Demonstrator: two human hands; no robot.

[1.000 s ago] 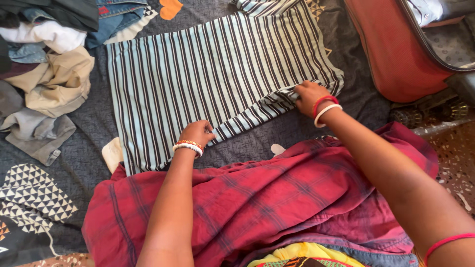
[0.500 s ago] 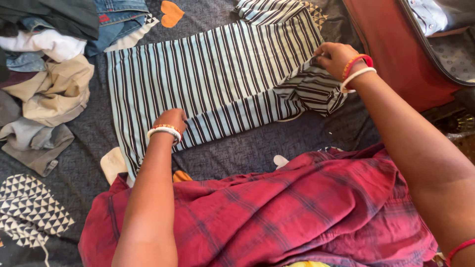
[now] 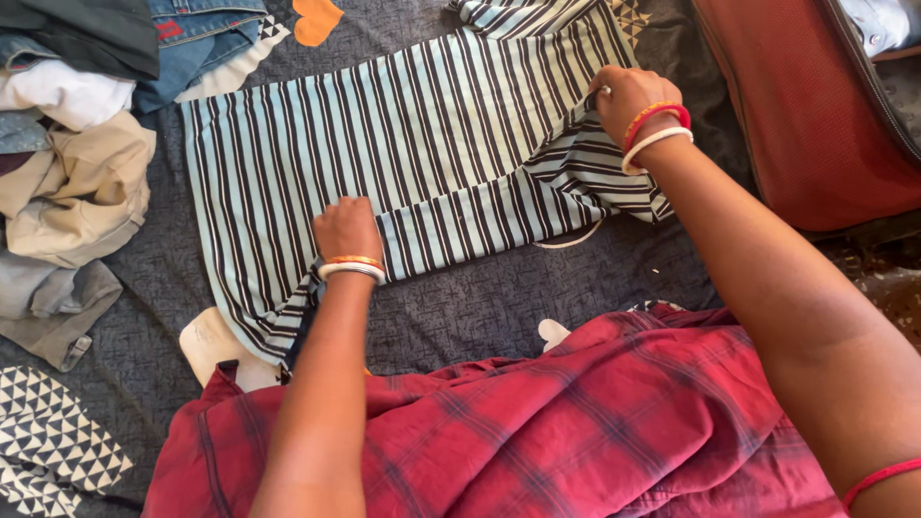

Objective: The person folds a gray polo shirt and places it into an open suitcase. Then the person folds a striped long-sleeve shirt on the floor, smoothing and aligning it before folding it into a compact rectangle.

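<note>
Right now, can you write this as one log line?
left hand: pressing striped shirt | right hand: gripping folded sleeve | beside: clothes pile
</note>
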